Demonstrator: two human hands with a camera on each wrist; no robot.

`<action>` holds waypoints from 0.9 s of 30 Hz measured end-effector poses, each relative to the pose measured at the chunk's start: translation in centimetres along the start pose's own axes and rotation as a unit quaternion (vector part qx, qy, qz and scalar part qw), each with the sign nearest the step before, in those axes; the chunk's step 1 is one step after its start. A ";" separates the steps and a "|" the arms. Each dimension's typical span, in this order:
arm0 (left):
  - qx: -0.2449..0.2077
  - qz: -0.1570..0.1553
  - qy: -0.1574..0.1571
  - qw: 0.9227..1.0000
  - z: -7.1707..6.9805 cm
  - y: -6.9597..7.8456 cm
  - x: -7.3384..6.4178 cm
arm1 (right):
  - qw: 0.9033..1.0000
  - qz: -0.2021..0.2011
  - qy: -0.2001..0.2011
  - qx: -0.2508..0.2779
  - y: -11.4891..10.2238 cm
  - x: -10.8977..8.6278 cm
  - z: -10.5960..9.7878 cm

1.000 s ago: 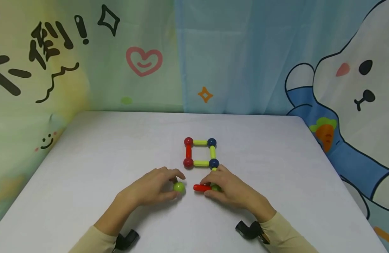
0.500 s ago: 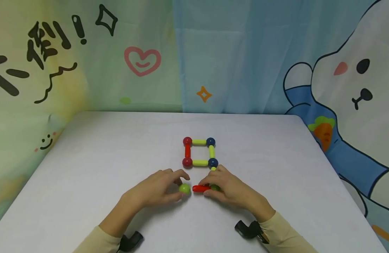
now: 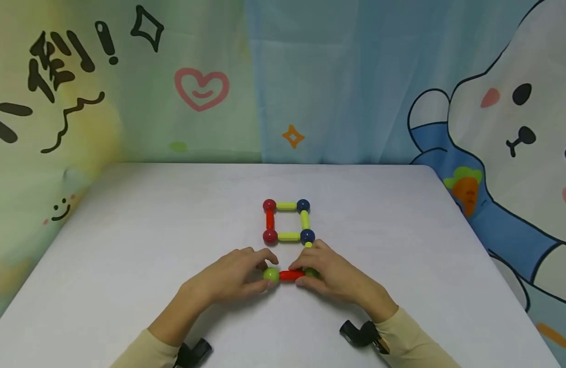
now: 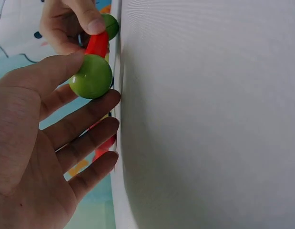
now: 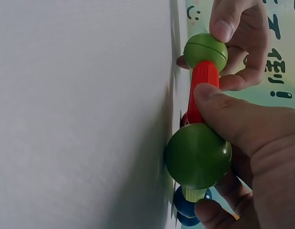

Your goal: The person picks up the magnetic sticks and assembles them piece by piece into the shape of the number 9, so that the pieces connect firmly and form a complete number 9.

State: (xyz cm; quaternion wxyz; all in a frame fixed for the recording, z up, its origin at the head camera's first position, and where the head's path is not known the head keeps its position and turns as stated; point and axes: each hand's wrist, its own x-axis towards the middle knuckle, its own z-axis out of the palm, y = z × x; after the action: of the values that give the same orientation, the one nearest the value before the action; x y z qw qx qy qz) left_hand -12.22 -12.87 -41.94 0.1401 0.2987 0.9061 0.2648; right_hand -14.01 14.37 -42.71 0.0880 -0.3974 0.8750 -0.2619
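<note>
My left hand [image 3: 229, 276] pinches a light green ball [image 3: 271, 275] between thumb and fingers, its other fingers spread. That ball touches the left end of a red rod [image 3: 290, 276]. Thumb and fingers of my right hand [image 3: 340, 276] grip the red rod near its other end, where a second green ball [image 5: 198, 156] sits. A short yellow-green rod [image 5: 194, 194] runs from this second ball toward a blue ball [image 3: 308, 236]. Behind the hands lies a square of rods with two red balls and two blue balls at its corners; the red rod [image 3: 270, 220] forms its left side.
All the pieces lie on a white-covered table [image 3: 149, 225]. A printed curtain [image 3: 338, 76] hangs behind it. Black wrist cameras sit at both sleeves, one being the right black camera [image 3: 358, 335].
My left hand has moved right with the green ball, closing the gap to the red rod's left end. The right hand stays nearly in place while the head view shifts slightly.
</note>
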 end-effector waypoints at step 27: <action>-0.007 0.010 0.015 1.000 0.1 -0.8 0.4 | 0.999 0.010 0.035 0.018 0.6 -0.7 -0.4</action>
State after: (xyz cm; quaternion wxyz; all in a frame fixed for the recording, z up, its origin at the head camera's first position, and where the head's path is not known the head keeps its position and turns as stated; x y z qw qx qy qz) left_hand -12.90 -13.18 -42.51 0.1254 0.3030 0.9032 0.2769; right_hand -14.12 15.38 -42.74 0.0665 -0.3777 0.8767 -0.2904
